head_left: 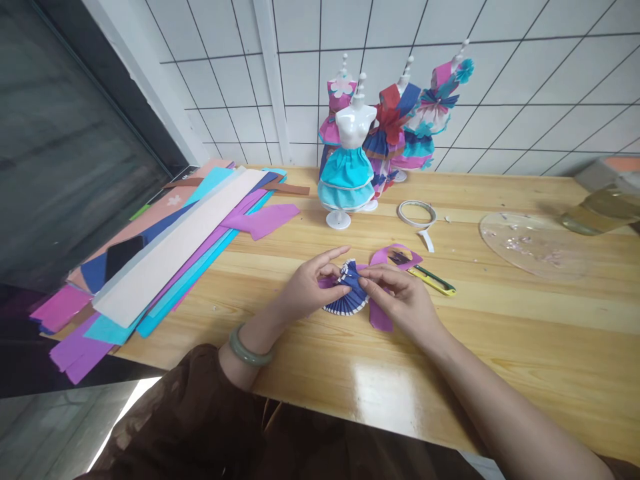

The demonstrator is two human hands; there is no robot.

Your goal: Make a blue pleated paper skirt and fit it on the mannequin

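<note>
Between my hands is a pleated blue paper fan (349, 300) with a white-striped edge, spread in a part circle just above the table. My left hand (314, 283) grips its left side with the thumb across it, the index finger stretched out. On the right, my right hand (397, 287) pinches the fan's upper right edge between thumb and fingertips. A purple paper strip (383, 317) lies under and behind the fan, partly hidden by my hands. Beside my right hand rests a yellow-and-green utility knife (435, 280).
Long coloured paper strips (185, 240) are piled at the left, a dark phone (124, 257) among them. Small mannequins in paper dresses stand at the back, one in a turquoise skirt (346, 177). A tape roll (417, 213), a clear dish (525, 243) and a glass cup (603, 208) sit right.
</note>
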